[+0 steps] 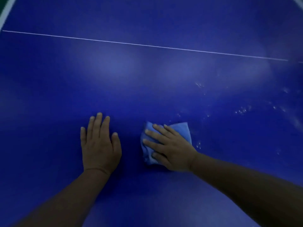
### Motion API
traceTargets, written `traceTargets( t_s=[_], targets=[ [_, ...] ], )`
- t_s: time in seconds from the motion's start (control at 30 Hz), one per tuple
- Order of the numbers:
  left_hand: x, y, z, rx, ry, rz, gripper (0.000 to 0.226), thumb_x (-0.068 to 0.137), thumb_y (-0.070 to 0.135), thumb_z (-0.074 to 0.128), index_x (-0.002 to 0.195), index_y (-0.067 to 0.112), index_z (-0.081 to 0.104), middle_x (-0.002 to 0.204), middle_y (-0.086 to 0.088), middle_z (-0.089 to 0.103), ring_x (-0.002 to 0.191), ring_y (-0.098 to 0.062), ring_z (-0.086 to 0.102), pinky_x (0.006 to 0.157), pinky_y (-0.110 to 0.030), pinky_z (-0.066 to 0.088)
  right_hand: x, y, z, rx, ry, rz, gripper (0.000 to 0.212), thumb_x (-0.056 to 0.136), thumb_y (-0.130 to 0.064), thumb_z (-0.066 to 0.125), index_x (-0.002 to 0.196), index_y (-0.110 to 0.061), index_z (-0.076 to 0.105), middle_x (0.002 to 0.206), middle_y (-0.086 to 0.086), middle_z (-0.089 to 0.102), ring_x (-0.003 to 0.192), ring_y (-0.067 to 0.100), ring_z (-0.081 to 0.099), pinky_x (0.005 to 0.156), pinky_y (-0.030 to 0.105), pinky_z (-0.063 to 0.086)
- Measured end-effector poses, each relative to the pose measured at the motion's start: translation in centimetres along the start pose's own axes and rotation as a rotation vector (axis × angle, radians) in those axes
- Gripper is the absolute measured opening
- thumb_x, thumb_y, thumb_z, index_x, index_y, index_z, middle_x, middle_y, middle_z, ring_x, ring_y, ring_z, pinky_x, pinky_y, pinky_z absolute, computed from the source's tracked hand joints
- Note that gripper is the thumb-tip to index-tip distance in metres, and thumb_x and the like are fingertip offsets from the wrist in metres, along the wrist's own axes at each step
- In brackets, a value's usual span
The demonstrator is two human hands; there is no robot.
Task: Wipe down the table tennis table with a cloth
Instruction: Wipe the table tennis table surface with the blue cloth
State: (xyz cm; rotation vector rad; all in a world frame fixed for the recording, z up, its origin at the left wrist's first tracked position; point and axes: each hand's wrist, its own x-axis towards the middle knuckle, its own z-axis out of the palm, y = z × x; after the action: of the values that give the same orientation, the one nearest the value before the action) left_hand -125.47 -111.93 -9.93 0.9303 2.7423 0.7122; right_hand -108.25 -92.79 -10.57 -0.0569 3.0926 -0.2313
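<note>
— What is counted in the head view?

— Two hands, one cloth (180, 131) and one table (147, 79) are seen. The left hand (100, 145) is laid flat on the blue surface, fingers straight and close together, nothing held. The right hand (170, 148) is pressed flat on the light blue cloth, fingers spread across it.

— Where is the cloth found?

— It is bunched on the table under the right hand, just beside the left hand but apart from it.

— And around them?

— One thin white line (147, 45) is drawn across the table beyond the hands. Small pale specks (242, 110) are scattered right of the cloth. A white edge band (7, 11) is seen at the upper left corner. Part of the cloth is hidden by the right hand.
</note>
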Motion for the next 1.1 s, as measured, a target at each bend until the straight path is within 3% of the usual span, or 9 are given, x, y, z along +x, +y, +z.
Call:
traceTargets(
  t_s=[0.2,0.4,0.5,0.63,0.7,0.83,0.93,1.0,1.1],
  targets=[
    [2.6,1.8,1.2,0.135,-0.001,-0.023,0.067,0.095,0.043,0.024,0.153,0.011,0.032,0.163,-0.010,0.020,0.153,-0.026,0.007,0.122,-0.052,0.000,11.3,7.3,-1.7,0.050,0.036,0.104,0.049,0.101,-0.040,0.040,0.145,-0.020,0.051,0.156,0.005,0.040,0.145,0.035,0.034,0.117,0.052,0.025],
    [3.0,1.0,2.3,0.213,-0.001,-0.007,0.062,0.093,0.041,0.029,0.145,0.013,0.049,0.158,-0.011,0.033,0.150,-0.028,0.020,0.119,-0.057,0.012,18.3,15.0,-3.3,0.074,0.022,0.351,0.050,0.106,-0.042,0.033,0.154,-0.030,0.031,0.164,-0.007,0.020,0.153,0.020,0.010,0.123,0.041,0.006],
    [3.4,1.3,2.5,0.215,0.011,-0.007,0.061,0.091,0.039,0.033,0.142,0.012,0.052,0.157,-0.011,0.036,0.148,-0.029,0.023,0.119,-0.055,0.011,19.8,15.2,-2.8,0.037,0.068,0.483,0.051,0.106,-0.042,0.029,0.154,-0.029,0.031,0.164,-0.006,0.020,0.152,0.023,0.011,0.123,0.044,0.008],
    [3.6,1.6,2.5,0.215,0.053,0.014,0.060,0.089,0.037,0.036,0.139,0.009,0.055,0.155,-0.014,0.039,0.145,-0.031,0.027,0.118,-0.056,0.012,20.8,9.8,-1.2,0.022,0.049,0.157,0.055,0.101,-0.045,0.026,0.149,-0.024,0.044,0.158,0.002,0.036,0.147,0.031,0.029,0.118,0.050,0.019],
    [3.6,1.3,2.6,0.230,0.052,0.025,0.060,0.090,0.036,0.036,0.140,0.009,0.054,0.155,-0.014,0.038,0.146,-0.031,0.027,0.118,-0.055,0.011,21.6,11.5,-1.8,0.008,0.043,0.092,0.052,0.102,-0.043,0.030,0.147,-0.022,0.047,0.156,0.005,0.040,0.144,0.033,0.034,0.115,0.049,0.026],
    [3.5,1.0,2.8,0.239,0.029,0.032,0.058,0.093,0.038,0.035,0.143,0.012,0.048,0.158,-0.010,0.033,0.148,-0.030,0.023,0.121,-0.052,0.007,21.8,19.9,-3.6,-0.114,0.111,0.628,0.051,0.106,-0.037,0.028,0.153,-0.018,0.035,0.162,0.008,0.028,0.147,0.034,0.025,0.113,0.048,0.027],
    [3.6,1.0,2.7,0.245,0.007,0.026,0.057,0.096,0.041,0.030,0.145,0.015,0.044,0.159,-0.009,0.030,0.150,-0.028,0.020,0.121,-0.051,0.004,22.2,19.9,-3.7,-0.044,0.177,0.917,0.052,0.105,-0.039,0.025,0.154,-0.021,0.030,0.163,0.004,0.023,0.149,0.033,0.017,0.119,0.050,0.017],
    [3.4,0.9,2.7,0.243,0.004,0.019,0.057,0.095,0.038,0.033,0.144,0.014,0.046,0.159,-0.009,0.032,0.149,-0.028,0.021,0.121,-0.051,0.005,24.9,16.0,-3.1,-0.069,0.155,0.820,0.053,0.104,-0.040,0.025,0.154,-0.022,0.029,0.164,0.006,0.022,0.149,0.036,0.017,0.118,0.052,0.016],
    [3.5,1.0,2.8,0.247,-0.001,0.005,0.057,0.093,0.036,0.033,0.142,0.013,0.049,0.158,-0.010,0.034,0.148,-0.028,0.023,0.120,-0.051,0.005,29.2,10.5,-2.2,-0.003,0.080,0.457,0.053,0.104,-0.043,0.024,0.155,-0.027,0.029,0.164,0.001,0.020,0.151,0.031,0.014,0.119,0.051,0.011]
  ],
)
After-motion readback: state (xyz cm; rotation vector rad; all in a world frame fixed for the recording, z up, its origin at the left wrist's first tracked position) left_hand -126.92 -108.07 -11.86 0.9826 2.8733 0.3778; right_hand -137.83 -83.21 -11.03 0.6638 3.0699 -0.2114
